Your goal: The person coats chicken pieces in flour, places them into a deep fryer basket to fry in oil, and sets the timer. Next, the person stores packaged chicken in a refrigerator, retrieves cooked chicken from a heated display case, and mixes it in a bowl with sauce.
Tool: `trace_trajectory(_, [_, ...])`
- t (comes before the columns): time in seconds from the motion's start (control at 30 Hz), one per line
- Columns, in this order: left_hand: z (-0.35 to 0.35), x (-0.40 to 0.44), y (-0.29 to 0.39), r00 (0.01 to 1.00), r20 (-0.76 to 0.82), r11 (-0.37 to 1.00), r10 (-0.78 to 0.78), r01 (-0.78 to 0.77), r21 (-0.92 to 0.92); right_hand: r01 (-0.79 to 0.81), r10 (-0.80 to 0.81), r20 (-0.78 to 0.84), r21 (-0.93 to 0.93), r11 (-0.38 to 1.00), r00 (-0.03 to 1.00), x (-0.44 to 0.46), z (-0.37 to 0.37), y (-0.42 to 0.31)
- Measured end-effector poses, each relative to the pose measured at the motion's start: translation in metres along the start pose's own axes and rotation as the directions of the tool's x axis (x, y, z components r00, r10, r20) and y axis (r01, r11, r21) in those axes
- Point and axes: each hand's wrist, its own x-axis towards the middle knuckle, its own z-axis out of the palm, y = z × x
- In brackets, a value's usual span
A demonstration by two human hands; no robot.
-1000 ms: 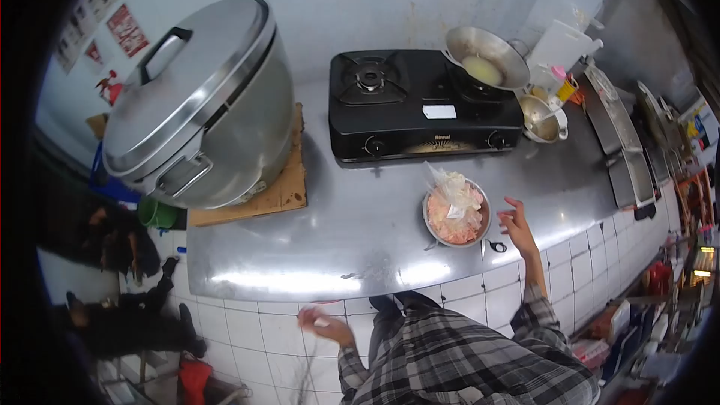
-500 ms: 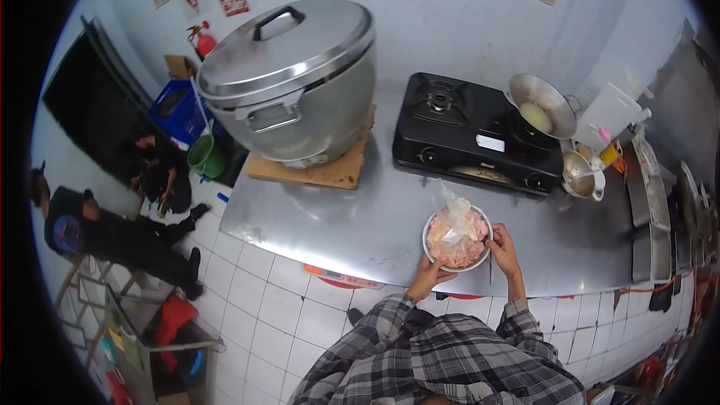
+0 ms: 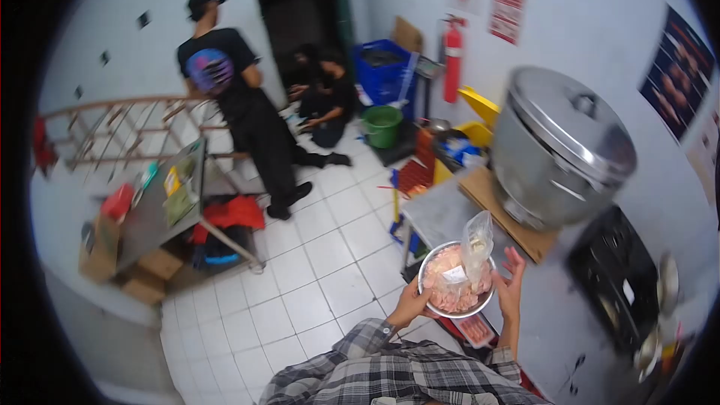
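A round metal bowl (image 3: 491, 296) is full of pale pink raw meat (image 3: 446, 296), with a clear plastic bag (image 3: 478, 244) lying on top at its right side. My left hand (image 3: 410, 304) grips the bowl's lower left rim, its fingers partly hidden beneath it. Beside the right rim is my right hand (image 3: 511, 285), with its fingers raised and spread; whether its palm touches the bowl is unclear.
A large metal cooker (image 3: 559, 150) sits on a board on the steel table (image 3: 525, 304), near a black stove (image 3: 615, 277). One person (image 3: 232, 97) stands by a rack; others sit near a green bucket (image 3: 382, 126). Another table (image 3: 154, 217) is at left.
The view has swung left, towards the people and the floor. My left hand still holds the bowl, now at the table's edge, while my right hand's fingers have opened off the rim.
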Motion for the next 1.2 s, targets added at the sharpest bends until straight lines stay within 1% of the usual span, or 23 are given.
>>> trace_trajectory(0.03, [-0.026,-0.005,0.018,0.998,-0.037,0.999,0.043,-0.043,-0.002,0.077,-0.073,0.116,-0.031,0.997,0.991,0.017,0.037,-0.008])
trace_trajectory(0.1, [-0.073,-0.012,0.051,0.990,-0.094,0.995,0.103,-0.102,0.015,0.222,-0.192,0.315,-0.061,0.973,0.929,0.047,0.105,-0.022])
trace_trajectory(0.13, [-0.093,-0.015,0.067,0.984,-0.130,0.991,0.124,-0.117,0.062,0.208,-0.209,0.305,0.039,0.977,0.929,0.054,0.142,-0.041])
trace_trajectory(0.23, [-0.139,-0.016,0.108,0.968,-0.183,0.984,0.170,-0.158,0.083,0.397,-0.319,0.433,-0.101,0.912,0.843,0.091,0.218,-0.042])
trace_trajectory(0.27, [-0.156,-0.006,0.109,0.961,-0.214,0.984,0.176,-0.164,0.075,0.401,-0.355,0.363,-0.059,0.914,0.862,0.100,0.241,-0.048])
trace_trajectory(0.37, [-0.188,0.021,0.126,0.934,-0.306,0.977,0.185,-0.209,-0.049,0.308,-0.329,0.326,0.114,0.944,0.886,0.144,0.285,-0.011])
trace_trajectory(0.43, [-0.213,0.045,0.132,0.912,-0.378,0.979,0.159,-0.195,-0.058,0.161,-0.263,0.287,0.334,0.929,0.921,0.174,0.303,-0.007])
trace_trajectory(0.47, [-0.226,0.057,0.133,0.900,-0.412,0.981,0.144,-0.185,-0.063,0.088,-0.224,0.270,0.438,0.895,0.936,0.191,0.308,-0.004])
trace_trajectory(0.57, [-0.258,0.089,0.135,0.826,-0.548,0.972,0.132,-0.217,-0.093,0.066,-0.172,0.198,0.452,0.889,0.965,0.252,0.304,0.012])
trace_trajectory(0.6, [-0.262,0.090,0.148,0.806,-0.584,0.970,0.099,-0.210,-0.126,0.006,-0.096,0.173,0.460,0.888,0.980,0.270,0.303,0.016])
trace_trajectory(0.67, [-0.272,0.110,0.152,0.747,-0.660,0.970,0.078,-0.210,-0.123,-0.112,0.057,0.128,0.488,0.866,0.990,0.319,0.298,0.030])
trace_trajectory(0.7, [-0.283,0.111,0.156,0.713,-0.698,0.970,0.070,-0.212,-0.119,-0.124,0.074,0.124,0.467,0.876,0.990,0.336,0.302,0.039])
trace_trajectory(0.77, [-0.298,0.110,0.168,0.664,-0.747,0.972,0.030,-0.194,-0.134,-0.146,0.108,0.116,0.412,0.899,0.987,0.362,0.307,0.060])
trace_trajectory(0.8, [-0.304,0.111,0.171,0.641,-0.768,0.971,0.005,-0.185,-0.149,-0.131,0.110,0.078,0.374,0.918,0.991,0.372,0.314,0.071])
trace_trajectory(0.9, [-0.328,0.128,0.177,0.593,-0.805,0.966,0.020,-0.220,-0.138,-0.246,0.259,0.022,0.399,0.883,0.966,0.396,0.340,0.084])
trace_trajectory(0.93, [-0.331,0.137,0.180,0.574,-0.818,0.956,0.029,-0.254,-0.144,-0.260,0.285,-0.002,0.404,0.877,0.958,0.403,0.350,0.093])
trace_trajectory(1.03, [-0.352,0.173,0.188,0.532,-0.846,0.951,-0.040,-0.239,-0.196,-0.320,0.379,-0.067,0.415,0.852,0.923,0.422,0.371,0.123])
trace_trajectory(1.07, [-0.357,0.186,0.196,0.543,-0.837,0.942,-0.076,-0.236,-0.239,-0.324,0.405,-0.122,0.416,0.850,0.906,0.427,0.374,0.140])
trace_trajectory(1.1, [-0.366,0.202,0.205,0.561,-0.825,0.943,-0.063,-0.239,-0.234,-0.328,0.424,-0.159,0.419,0.847,0.892,0.436,0.382,0.160])
trace_trajectory(1.13, [-0.373,0.217,0.213,0.573,-0.818,0.941,-0.046,-0.250,-0.228,-0.300,0.395,-0.187,0.392,0.869,0.900,0.444,0.383,0.179])
trace_trajectory(1.17, [-0.379,0.233,0.224,0.601,-0.798,0.948,-0.045,-0.226,-0.224,-0.379,0.473,-0.238,0.349,0.857,0.849,0.454,0.382,0.186])
trace_trajectory(1.2, [-0.386,0.248,0.231,0.610,-0.791,0.951,-0.037,-0.223,-0.216,-0.357,0.469,-0.199,0.420,0.834,0.860,0.464,0.375,0.206])
